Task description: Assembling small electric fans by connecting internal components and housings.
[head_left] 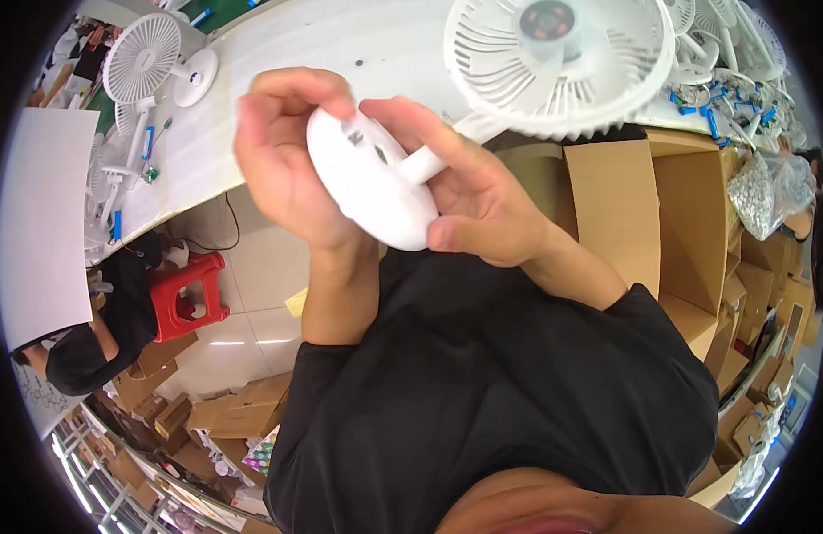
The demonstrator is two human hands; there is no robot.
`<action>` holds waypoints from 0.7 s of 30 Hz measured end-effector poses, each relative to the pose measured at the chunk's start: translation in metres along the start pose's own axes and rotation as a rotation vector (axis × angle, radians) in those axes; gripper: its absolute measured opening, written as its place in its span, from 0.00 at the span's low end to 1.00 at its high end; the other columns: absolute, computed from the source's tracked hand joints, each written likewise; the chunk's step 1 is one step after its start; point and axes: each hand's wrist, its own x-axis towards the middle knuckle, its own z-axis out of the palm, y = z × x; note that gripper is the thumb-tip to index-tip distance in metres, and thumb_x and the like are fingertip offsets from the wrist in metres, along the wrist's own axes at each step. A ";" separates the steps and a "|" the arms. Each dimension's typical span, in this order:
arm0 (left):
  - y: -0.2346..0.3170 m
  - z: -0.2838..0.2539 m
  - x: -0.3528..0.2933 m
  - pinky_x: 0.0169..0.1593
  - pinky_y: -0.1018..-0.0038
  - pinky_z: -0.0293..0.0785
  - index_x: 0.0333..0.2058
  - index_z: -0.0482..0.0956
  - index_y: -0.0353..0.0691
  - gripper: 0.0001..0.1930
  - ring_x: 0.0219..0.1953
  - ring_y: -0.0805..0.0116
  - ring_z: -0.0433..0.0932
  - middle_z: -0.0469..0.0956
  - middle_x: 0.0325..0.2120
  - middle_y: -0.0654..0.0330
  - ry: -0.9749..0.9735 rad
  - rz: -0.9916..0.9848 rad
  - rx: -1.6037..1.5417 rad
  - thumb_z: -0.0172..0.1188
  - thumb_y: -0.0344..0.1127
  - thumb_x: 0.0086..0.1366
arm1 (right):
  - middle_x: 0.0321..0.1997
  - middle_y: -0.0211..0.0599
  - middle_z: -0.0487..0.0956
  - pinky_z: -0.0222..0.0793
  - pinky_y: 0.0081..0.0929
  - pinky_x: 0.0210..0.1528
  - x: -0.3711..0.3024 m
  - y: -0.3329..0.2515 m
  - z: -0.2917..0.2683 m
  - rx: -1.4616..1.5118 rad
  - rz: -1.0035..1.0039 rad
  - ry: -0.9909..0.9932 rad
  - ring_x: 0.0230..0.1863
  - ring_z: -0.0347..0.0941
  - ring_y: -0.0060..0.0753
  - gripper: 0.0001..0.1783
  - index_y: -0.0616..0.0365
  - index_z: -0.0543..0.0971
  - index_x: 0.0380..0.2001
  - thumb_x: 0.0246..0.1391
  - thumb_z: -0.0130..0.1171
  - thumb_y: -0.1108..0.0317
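Observation:
A white desk fan [367, 191] is tilted in front of me, its round base raised off the table. My right hand [487, 191] grips the base beside the stem, thumb on the near rim and fingers curled over the far side. Around the base's left edge curls my left hand [287, 151], a fingertip touching the top near small dark controls. The stem [425, 166] runs up to the right to the caged fan head [558, 62] over the table's edge. Its blades look blurred. Part of the left fingers is smeared by motion.
Other white fans stand on the long white table [287, 40], one at the left [144, 58]. Blue cylindrical cells [714, 120] lie at the right. An open cardboard box [687, 214] stands below the table. Left are a red stool [187, 294] and another person [109, 334].

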 end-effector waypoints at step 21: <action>0.006 -0.015 -0.022 0.29 0.79 0.58 0.20 0.71 0.40 0.18 0.21 0.74 0.60 0.69 0.16 0.62 -0.268 0.123 0.006 0.41 0.38 0.68 | 0.67 0.49 0.60 0.53 0.29 0.66 -0.007 -0.009 0.007 0.130 0.417 0.051 0.65 0.58 0.42 0.54 0.59 0.49 0.71 0.46 0.69 0.65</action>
